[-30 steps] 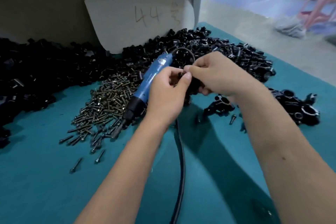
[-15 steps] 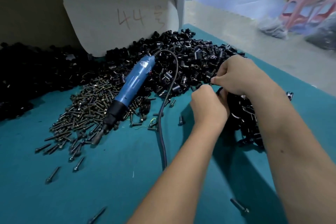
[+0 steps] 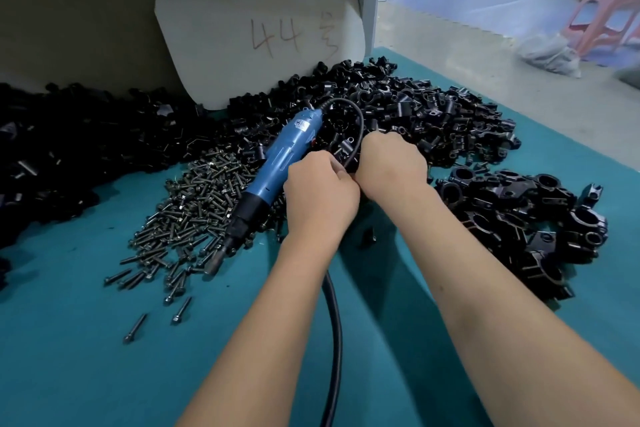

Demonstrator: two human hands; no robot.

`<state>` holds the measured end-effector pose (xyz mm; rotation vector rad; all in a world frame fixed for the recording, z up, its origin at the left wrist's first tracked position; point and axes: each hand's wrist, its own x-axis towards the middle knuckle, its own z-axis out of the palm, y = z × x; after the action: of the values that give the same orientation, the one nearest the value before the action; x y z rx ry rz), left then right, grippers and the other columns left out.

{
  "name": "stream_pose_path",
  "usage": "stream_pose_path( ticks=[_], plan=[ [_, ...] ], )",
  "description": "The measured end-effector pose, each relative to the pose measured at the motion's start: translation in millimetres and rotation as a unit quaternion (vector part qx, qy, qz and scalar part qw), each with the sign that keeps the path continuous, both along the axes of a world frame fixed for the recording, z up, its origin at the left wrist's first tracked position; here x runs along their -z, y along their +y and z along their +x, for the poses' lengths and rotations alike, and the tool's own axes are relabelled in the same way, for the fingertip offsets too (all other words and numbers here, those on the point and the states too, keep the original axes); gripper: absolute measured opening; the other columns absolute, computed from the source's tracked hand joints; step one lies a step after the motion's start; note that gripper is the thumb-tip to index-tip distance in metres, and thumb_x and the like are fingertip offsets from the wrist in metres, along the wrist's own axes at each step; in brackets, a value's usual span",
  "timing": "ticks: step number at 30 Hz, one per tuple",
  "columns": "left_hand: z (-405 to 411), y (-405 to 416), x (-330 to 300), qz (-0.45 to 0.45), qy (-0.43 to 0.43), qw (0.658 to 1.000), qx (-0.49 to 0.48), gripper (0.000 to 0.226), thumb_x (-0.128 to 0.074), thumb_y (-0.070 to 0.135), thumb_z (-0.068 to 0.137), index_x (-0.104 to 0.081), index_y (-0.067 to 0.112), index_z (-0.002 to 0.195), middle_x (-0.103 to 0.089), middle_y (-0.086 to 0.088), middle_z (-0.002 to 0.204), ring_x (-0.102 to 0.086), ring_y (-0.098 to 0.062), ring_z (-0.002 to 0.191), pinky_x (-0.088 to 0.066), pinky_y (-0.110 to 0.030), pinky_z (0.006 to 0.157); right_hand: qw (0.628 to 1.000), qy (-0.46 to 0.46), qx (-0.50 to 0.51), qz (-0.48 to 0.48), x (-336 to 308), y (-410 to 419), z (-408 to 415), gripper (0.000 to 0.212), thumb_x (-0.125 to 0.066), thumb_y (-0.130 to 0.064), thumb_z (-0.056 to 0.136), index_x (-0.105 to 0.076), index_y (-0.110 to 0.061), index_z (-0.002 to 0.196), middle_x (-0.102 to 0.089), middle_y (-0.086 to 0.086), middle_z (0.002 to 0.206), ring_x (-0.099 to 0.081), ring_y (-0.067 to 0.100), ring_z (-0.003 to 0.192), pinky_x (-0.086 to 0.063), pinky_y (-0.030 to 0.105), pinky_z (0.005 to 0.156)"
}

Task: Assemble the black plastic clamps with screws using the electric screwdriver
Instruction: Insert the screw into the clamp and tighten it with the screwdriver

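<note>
Both hands meet mid-counter, knuckles up, fingers curled down out of sight. Left hand (image 3: 320, 196) and right hand (image 3: 391, 166) touch at the fingertips over a dark part; cannot tell what either grip holds, or whether it holds anything, since the backs of the hands hide it.

Electric screwdriver (image 3: 273, 170) lies untouched on the teal counter (image 3: 69, 340), just left of the left hand, blue body slanted, black nose and bit pointing toward the near-left, resting on the screw pile (image 3: 187, 215). Its black cord (image 3: 334, 340) loops from the rear end over the clamp parts, passes under the hands and runs off the near edge.

Loose black clamp parts (image 3: 415, 107) heaped along the far edge, spreading behind the hands. Assembled clamps (image 3: 519, 215) piled toward the right edge, right of the right forearm. A few stray screws lie near-left of the pile.

White board (image 3: 256, 28) marked "44" leans against the far wall. More black parts (image 3: 69, 149) heaped at the far-left.
</note>
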<state>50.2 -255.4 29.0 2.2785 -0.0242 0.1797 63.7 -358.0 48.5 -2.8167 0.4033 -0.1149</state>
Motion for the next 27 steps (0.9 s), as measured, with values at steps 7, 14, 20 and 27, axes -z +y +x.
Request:
stream_pose_path(
  ticks=[7, 14, 20, 27],
  plan=[
    [-1, 11, -3, -0.107, 0.043, 0.992, 0.054, 0.021, -0.057, 0.012, 0.089, -0.072, 0.022, 0.077, -0.073, 0.003, 0.077, -0.073, -0.025, 0.076, -0.063, -0.042, 0.075, 0.998, -0.023, 0.059, 0.031, -2, -8, -5, 0.024, -0.071, -0.018, 0.082, -0.050, -0.012, 0.071, -0.055, 0.009, 0.079, -0.062, 0.035, 0.078, -0.046, 0.036, 0.067],
    [4, 52, -22, -0.163, -0.063, 0.983, 0.052, 0.019, -0.060, 0.013, 0.087, -0.074, 0.021, 0.076, -0.074, 0.004, 0.073, -0.073, -0.021, 0.061, -0.063, -0.048, 0.065, 0.977, -0.180, 0.094, 0.061, -29, 5, -3, 0.021, -0.078, -0.034, 0.086, -0.071, -0.014, 0.090, -0.064, 0.007, 0.080, -0.061, 0.032, 0.076, -0.045, 0.033, 0.066],
    [14, 118, -22, -0.131, -0.156, 0.976, -0.079, 0.020, -0.063, 0.016, 0.089, -0.073, 0.028, 0.076, -0.070, 0.013, 0.069, -0.066, -0.002, 0.067, -0.051, -0.022, 0.063, 0.952, -0.137, -0.137, 0.239, -26, 86, 4, 0.022, -0.086, -0.034, 0.082, -0.077, -0.021, 0.098, -0.062, -0.011, 0.074, -0.054, 0.003, 0.065, -0.041, 0.013, 0.060],
    [27, 204, 5, 0.097, -0.112, 0.947, -0.284, 0.024, -0.062, 0.028, 0.095, -0.070, 0.026, 0.117, -0.056, -0.004, 0.135, -0.036, -0.029, 0.136, -0.029, -0.023, 0.098, 0.951, -0.127, -0.208, 0.191, -2, 156, 14, 0.027, -0.087, -0.039, 0.080, -0.077, -0.026, 0.102, -0.063, -0.011, 0.077, -0.063, 0.012, 0.077, -0.051, 0.025, 0.075]
  ],
)
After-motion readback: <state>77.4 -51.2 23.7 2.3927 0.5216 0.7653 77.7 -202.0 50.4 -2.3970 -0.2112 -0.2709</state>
